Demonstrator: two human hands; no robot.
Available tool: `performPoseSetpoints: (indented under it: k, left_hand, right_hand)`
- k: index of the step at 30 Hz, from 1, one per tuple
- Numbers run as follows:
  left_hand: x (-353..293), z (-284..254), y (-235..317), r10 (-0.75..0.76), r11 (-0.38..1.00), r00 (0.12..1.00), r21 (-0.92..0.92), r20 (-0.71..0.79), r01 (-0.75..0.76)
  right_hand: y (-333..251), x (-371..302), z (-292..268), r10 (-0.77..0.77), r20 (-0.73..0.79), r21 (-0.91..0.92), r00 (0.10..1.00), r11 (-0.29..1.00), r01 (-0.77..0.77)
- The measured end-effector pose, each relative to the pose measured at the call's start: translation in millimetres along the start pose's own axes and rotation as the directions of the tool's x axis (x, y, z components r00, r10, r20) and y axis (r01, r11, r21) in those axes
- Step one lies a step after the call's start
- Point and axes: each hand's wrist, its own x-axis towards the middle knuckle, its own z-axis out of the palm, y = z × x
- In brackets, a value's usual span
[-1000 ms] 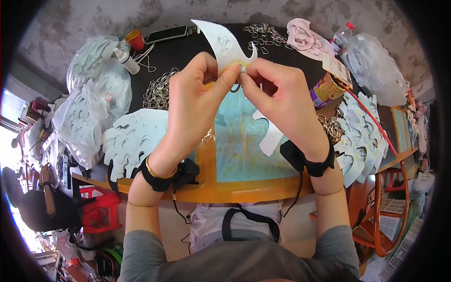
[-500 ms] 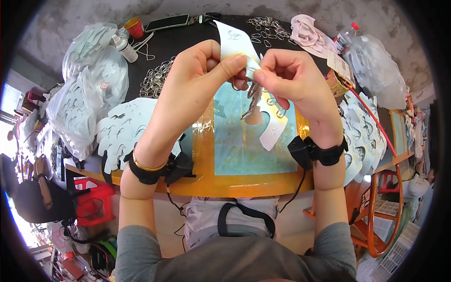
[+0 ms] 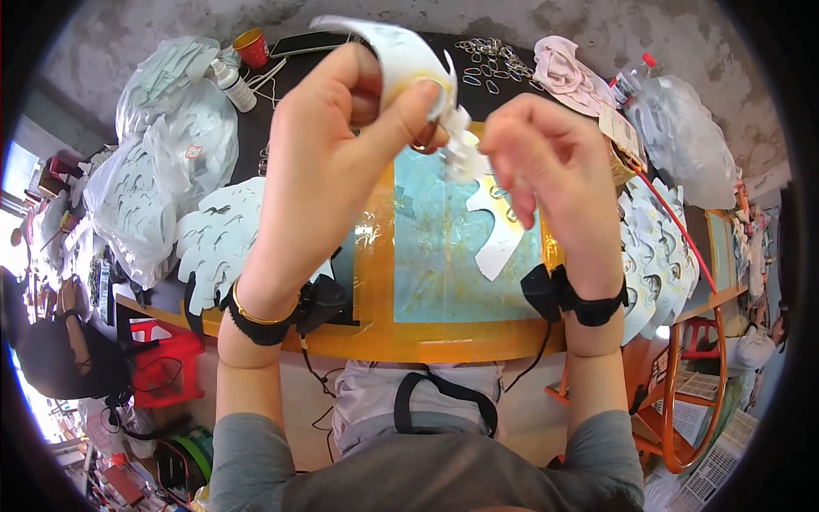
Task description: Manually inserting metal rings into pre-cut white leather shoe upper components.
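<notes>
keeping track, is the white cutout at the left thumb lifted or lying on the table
Lifted: the left hand pinches the white cutout up in the air.

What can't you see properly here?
Head view, right hand: fingers blurred by movement; whether they hold anything is unclear.
Head view, whitish clump under the curved white sheet piece: too blurred to name.
Head view, silver metal loops: mostly hidden behind the left hand.
Head view, person in black clothing: cut off by the dark rim.

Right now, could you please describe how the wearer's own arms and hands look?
The left hand and right hand are ungloved. The sleeves are short and grey. Each wrist has a black wristband, boxy black module and thin black cable; the left adds a golden bangle.
</notes>
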Motion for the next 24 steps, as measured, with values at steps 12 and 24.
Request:
performPoseSetpoints:
  k: [12, 24]
  left_hand:
    - [-3.1, 5.3, 2.2, -0.080, 0.997, 0.996, 0.020, 0.041, 0.079]
    - [-0.8, 6.6, -12.2, -0.033, 0.945, 0.999, 0.327, 0.026, 0.023]
  right_hand:
    - [15.3, 4.9, 11.8, -0.107, -0.014, -0.095, 0.994, 0.990, 0.105]
    - [27.8, 20.9, -4.0, 0.046, 0.133, -0.012, 0.990, 0.999, -0.045]
